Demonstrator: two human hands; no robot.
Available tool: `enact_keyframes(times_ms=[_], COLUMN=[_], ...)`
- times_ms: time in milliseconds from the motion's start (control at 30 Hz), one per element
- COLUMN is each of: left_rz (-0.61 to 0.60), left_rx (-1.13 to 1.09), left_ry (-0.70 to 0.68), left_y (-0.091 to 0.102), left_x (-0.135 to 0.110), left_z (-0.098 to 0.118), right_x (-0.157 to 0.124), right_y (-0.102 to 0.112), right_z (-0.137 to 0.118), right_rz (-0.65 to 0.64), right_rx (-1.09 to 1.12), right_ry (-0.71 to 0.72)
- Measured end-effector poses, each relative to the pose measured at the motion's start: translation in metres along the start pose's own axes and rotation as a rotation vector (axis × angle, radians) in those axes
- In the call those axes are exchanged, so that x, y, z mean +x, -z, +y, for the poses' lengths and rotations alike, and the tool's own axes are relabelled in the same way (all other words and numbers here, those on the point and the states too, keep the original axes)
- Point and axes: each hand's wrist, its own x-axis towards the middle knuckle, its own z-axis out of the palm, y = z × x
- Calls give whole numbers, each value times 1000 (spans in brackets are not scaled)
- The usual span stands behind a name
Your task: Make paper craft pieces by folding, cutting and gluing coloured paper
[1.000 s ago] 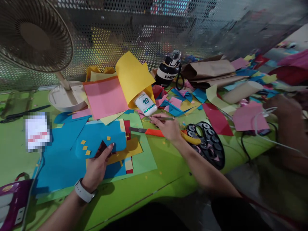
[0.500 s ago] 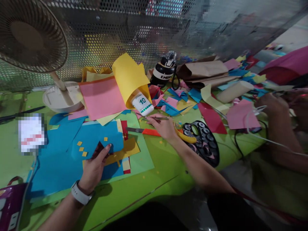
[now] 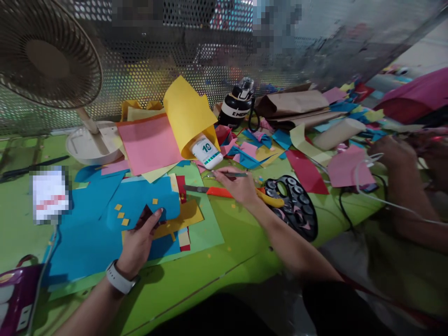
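My left hand (image 3: 138,242) pinches a folded blue paper piece (image 3: 140,203) dotted with small yellow squares, thumb on top, over larger blue sheets (image 3: 80,242). My right hand (image 3: 238,185) reaches across the table and grips a thin pen-like tool (image 3: 231,175) between its fingers, just in front of a white glue bottle (image 3: 206,151). Under that hand lies a cutter with an orange and yellow handle (image 3: 219,192). A black paint palette (image 3: 297,205) lies right of my right wrist.
A white desk fan (image 3: 52,60) stands back left. Pink (image 3: 149,142) and yellow sheets (image 3: 187,112), a black bottle (image 3: 238,106), brown paper bags (image 3: 297,102) and many scraps crowd the back. Another person's hand (image 3: 395,154) works at the right near a white cable.
Almost nothing has moved. Both hands keep their grip and place; only the view has shifted slightly.
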Motion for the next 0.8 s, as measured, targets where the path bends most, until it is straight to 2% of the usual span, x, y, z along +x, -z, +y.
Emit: enact_keyframes(times_ms=[100,167,333,533,600,667,800], left_rz=[17,28,28,-14,-12,-2,-9], left_rx=[19,25,14,22,29,35,4], left_ry=[0,6,9,-40,-40,-41,-36], left_y=[-2,-3,-3,-1,-2,-2,0], left_x=[-1,-2,-1,0,0,0,1], left_z=[2,3,3,2,3,3,0], right_x=[-5,-14,-52,-78,-79,-78,-67], right_y=[7,10,11,14,21,34,67], right_z=[-4,-7,-8,10,16,22,35], right_rz=[33,20,-171,-316,-316,-286,-238], right_rx=[-73,-157,-440,-585,-616,-679,-928], right_ry=[84,192,466,612,603,515,141])
